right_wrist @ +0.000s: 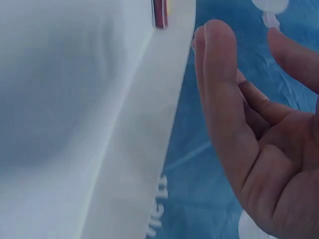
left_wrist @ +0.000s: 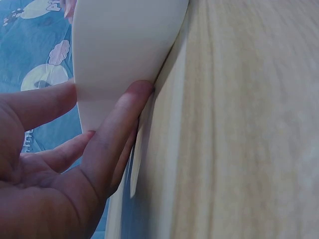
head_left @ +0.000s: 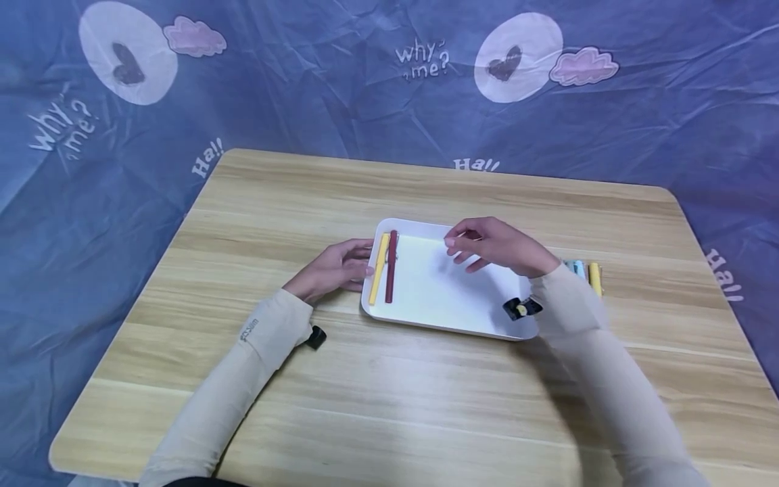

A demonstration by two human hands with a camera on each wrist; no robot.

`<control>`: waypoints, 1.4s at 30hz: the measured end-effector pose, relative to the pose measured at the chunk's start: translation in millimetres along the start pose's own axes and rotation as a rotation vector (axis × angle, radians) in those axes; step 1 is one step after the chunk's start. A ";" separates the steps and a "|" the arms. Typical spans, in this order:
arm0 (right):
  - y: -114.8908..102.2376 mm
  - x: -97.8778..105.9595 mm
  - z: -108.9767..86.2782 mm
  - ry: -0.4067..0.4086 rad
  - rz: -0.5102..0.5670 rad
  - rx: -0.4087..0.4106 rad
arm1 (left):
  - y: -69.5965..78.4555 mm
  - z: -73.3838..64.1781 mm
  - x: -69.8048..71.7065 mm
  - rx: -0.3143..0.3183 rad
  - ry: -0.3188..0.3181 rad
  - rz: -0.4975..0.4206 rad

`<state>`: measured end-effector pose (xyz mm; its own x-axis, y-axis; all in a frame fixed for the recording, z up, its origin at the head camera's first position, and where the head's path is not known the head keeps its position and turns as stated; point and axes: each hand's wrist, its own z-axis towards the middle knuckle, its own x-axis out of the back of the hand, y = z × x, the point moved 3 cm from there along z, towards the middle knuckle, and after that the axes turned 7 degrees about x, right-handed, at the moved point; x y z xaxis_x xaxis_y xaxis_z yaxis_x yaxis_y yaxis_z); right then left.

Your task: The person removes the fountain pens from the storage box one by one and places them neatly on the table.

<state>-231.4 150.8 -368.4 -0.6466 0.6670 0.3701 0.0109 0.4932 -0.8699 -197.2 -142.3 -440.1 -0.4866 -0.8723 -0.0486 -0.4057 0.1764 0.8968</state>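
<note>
A white tray [head_left: 438, 311] lies on the wooden table. My left hand [head_left: 336, 270] grips its left end; in the left wrist view, one fingertip presses the tray's outer wall [left_wrist: 124, 45] while another finger reaches over the rim. Inside the tray, along that end, a yellow pen [head_left: 379, 269] and a dark red pen [head_left: 391, 267] lie side by side. Over the tray's far right part hovers my right hand [head_left: 489, 243], its fingers loosely bent and nothing between them. The right wrist view has these fingers [right_wrist: 219, 74] beside the tray's rim.
Right of the tray, partly behind my right sleeve, light blue pens [head_left: 578, 268] and a yellow pen [head_left: 595, 277] lie on the table [head_left: 389, 406]. A blue printed cloth [head_left: 341, 88] hangs behind the table's far edge. Each wrist carries a small black camera mount [head_left: 315, 337].
</note>
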 end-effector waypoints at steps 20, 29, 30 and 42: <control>-7.3 -57.7 61.7 -0.075 -0.359 -0.079 | 1.6 -0.6 0.0 0.003 -0.005 -0.024; -9.5 -67.9 73.0 -0.108 -0.504 -0.066 | 1.2 -0.1 0.1 0.004 -0.012 -0.034; -9.9 -69.2 74.6 -0.108 -0.520 -0.071 | 1.3 -0.3 0.1 0.002 -0.013 -0.034; -12.9 -79.0 82.5 -0.084 -0.546 -0.170 | 1.5 -0.6 -0.6 -0.007 -0.017 -0.042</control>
<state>-243.4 45.7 -413.3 -0.6513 0.2472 0.7174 -0.2240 0.8407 -0.4930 -197.0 -141.9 -438.5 -0.4821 -0.8711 -0.0939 -0.4208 0.1362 0.8969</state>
